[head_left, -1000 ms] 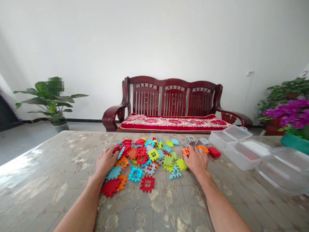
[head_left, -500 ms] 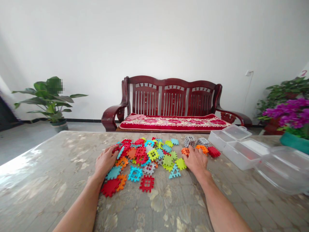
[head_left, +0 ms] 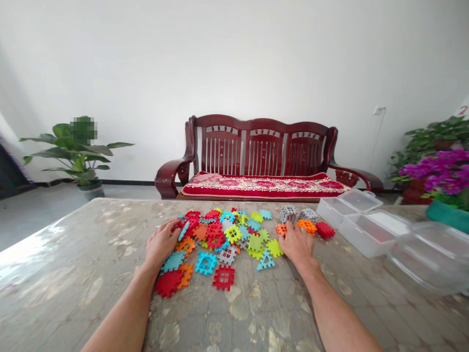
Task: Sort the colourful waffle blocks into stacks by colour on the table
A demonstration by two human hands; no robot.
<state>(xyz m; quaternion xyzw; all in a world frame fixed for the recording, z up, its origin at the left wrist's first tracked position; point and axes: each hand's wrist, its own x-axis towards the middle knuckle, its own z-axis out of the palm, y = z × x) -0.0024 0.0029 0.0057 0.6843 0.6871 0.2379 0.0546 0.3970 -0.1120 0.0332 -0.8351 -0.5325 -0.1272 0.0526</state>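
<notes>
A loose pile of flat plastic interlocking tiles (head_left: pixel 214 239) with notched edges lies on the table between my hands. They are red, orange, green, blue and grey, some with window cut-outs. At the pile's left edge rests my left hand (head_left: pixel 163 244), palm down, its fingers loosely extended beside a light blue tile (head_left: pixel 183 231) standing on edge. My right hand (head_left: pixel 298 242) lies palm down on the right, fingers apart, touching or close to an orange tile (head_left: pixel 281 230). Just beyond it are a stack of grey tiles (head_left: pixel 288 213), more orange tiles (head_left: pixel 307 226) and red tiles (head_left: pixel 325 230).
Clear plastic boxes (head_left: pixel 366 237) with lids open stand on the right of the patterned table (head_left: pixel 242 322). Purple flowers (head_left: pixel 439 171) in a teal pot are at the far right. Behind the table is a dark red wooden bench (head_left: pixel 262 146); a potted plant (head_left: pixel 80 156) stands at left.
</notes>
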